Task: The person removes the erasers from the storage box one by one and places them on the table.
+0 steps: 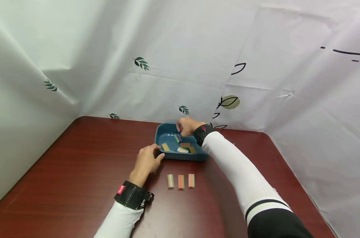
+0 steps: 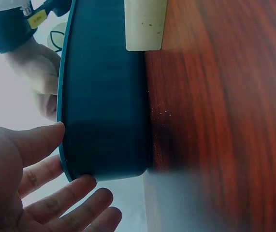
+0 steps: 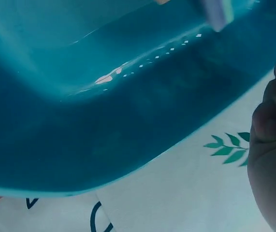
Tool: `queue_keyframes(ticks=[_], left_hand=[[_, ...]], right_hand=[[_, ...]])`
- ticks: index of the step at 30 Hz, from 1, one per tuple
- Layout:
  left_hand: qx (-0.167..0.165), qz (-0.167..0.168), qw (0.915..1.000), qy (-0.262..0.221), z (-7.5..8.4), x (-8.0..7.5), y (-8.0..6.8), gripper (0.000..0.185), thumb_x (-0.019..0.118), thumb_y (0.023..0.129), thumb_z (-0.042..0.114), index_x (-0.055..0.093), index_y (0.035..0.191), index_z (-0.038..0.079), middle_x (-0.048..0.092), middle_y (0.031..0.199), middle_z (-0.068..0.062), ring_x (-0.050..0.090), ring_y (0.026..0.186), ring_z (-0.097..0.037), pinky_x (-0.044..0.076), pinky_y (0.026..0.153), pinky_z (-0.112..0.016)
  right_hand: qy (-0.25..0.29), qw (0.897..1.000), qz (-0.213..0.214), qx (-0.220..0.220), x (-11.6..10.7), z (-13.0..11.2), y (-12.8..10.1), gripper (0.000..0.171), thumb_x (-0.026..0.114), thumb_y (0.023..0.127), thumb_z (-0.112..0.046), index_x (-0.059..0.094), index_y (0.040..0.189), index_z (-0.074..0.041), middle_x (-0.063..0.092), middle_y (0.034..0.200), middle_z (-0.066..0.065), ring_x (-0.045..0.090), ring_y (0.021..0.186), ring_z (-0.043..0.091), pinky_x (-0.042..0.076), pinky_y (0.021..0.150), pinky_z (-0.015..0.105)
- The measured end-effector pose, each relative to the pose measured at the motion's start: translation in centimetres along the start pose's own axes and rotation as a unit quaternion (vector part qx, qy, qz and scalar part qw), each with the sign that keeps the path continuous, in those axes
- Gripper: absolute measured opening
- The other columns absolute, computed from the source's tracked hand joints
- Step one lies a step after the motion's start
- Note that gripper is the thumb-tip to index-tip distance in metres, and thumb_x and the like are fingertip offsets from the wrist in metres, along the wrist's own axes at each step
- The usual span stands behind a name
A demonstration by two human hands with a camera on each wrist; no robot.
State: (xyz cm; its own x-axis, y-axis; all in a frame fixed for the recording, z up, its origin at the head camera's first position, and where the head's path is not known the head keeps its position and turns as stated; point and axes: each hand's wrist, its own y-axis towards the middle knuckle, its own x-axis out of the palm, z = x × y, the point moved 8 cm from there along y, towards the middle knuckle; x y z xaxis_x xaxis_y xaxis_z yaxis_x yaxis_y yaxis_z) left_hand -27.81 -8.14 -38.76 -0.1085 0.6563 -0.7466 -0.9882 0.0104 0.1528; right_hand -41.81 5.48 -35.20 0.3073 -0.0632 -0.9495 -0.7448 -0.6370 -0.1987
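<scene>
A blue rectangular tray (image 1: 180,156) stands on the table with several small coloured blocks inside. My left hand (image 1: 147,159) is at its near left corner; in the left wrist view the spread fingers and thumb touch the rim. My right hand (image 1: 188,126) is over the far side of the tray, fingers bent downward, close above a purple-and-green block (image 1: 178,138). In the right wrist view that block (image 3: 217,14) is apart from the curled fingers (image 3: 268,121); I cannot tell whether they hold anything. A yellow block (image 1: 165,147) and a cream block (image 1: 182,150) lie lower in the tray.
Before the tray, three blocks lie in a row on the dark red table (image 1: 88,178): a cream one (image 1: 170,181) and two orange-and-green ones, the middle (image 1: 181,182) and the right (image 1: 191,180). A white curtain (image 1: 174,66) with leaf prints hangs behind the table.
</scene>
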Motion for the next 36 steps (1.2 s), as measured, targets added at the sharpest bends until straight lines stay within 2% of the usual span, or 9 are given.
queue_keyframes(ticks=[4, 8, 12, 18, 24, 36], left_hand=[[0.0, 0.002, 1.0, -0.003, 0.0, 0.0, 0.0, 0.036, 0.071, 0.09, 0.025, 0.065, 0.121, 0.008, 0.062, 0.121, -0.016, 0.055, 0.116, -0.038, 0.046, 0.094, -0.052], [0.004, 0.005, 1.0, 0.0, 0.1, 0.0, 0.1, 0.035, 0.071, 0.09, 0.025, 0.065, 0.121, 0.009, 0.063, 0.12, -0.015, 0.056, 0.115, -0.037, 0.046, 0.094, -0.051], [0.01, 0.005, 0.9999, -0.002, 0.3, -0.1, 0.1, 0.035, 0.07, 0.091, 0.025, 0.065, 0.121, 0.009, 0.063, 0.12, -0.015, 0.056, 0.114, -0.037, 0.047, 0.093, -0.051], [0.006, 0.005, 1.0, -0.006, 0.1, -0.2, 0.2, 0.035, 0.069, 0.092, 0.024, 0.065, 0.122, 0.009, 0.063, 0.121, -0.015, 0.055, 0.115, -0.037, 0.046, 0.094, -0.051], [0.007, 0.009, 0.9999, -0.002, -0.1, -0.1, 0.2, 0.034, 0.07, 0.091, 0.025, 0.065, 0.121, 0.009, 0.063, 0.12, -0.015, 0.055, 0.116, -0.037, 0.045, 0.095, -0.051], [0.001, 0.005, 1.0, 0.0, -0.1, 0.0, 0.3, 0.035, 0.07, 0.091, 0.025, 0.065, 0.122, 0.009, 0.062, 0.121, -0.015, 0.055, 0.116, -0.037, 0.045, 0.095, -0.051]], right_hand=[[-0.027, 0.999, 0.022, -0.003, 0.3, 0.3, 0.6, 0.015, 0.058, 0.077, 0.0, 0.056, 0.074, -0.015, 0.049, 0.064, -0.001, 0.042, 0.057, 0.015, 0.034, 0.055, 0.029], [-0.054, 0.998, 0.017, 0.016, 0.9, 0.8, 1.2, 0.012, 0.059, 0.081, -0.006, 0.057, 0.076, -0.018, 0.053, 0.07, -0.001, 0.046, 0.062, 0.016, 0.035, 0.057, 0.031], [-0.09, 0.995, -0.022, 0.036, 2.0, 0.9, 1.8, 0.006, 0.063, 0.088, -0.016, 0.06, 0.091, -0.019, 0.057, 0.085, -0.001, 0.052, 0.074, 0.017, 0.04, 0.067, 0.035], [-0.141, 0.986, -0.072, 0.045, 3.1, 0.0, 2.4, 0.033, 0.07, 0.091, -0.03, 0.06, 0.12, -0.022, 0.058, 0.114, 0.0, 0.056, 0.1, 0.017, 0.047, 0.085, 0.042], [-0.138, 0.984, -0.104, 0.031, 3.7, -0.5, 2.5, 0.048, 0.072, 0.09, -0.026, 0.058, 0.135, -0.015, 0.061, 0.124, 0.005, 0.059, 0.107, 0.019, 0.05, 0.089, 0.035], [-0.109, 0.988, -0.103, 0.029, 4.5, -0.2, 3.1, 0.049, 0.078, 0.084, -0.015, 0.062, 0.13, -0.011, 0.062, 0.123, 0.005, 0.061, 0.106, 0.018, 0.052, 0.084, 0.03]])
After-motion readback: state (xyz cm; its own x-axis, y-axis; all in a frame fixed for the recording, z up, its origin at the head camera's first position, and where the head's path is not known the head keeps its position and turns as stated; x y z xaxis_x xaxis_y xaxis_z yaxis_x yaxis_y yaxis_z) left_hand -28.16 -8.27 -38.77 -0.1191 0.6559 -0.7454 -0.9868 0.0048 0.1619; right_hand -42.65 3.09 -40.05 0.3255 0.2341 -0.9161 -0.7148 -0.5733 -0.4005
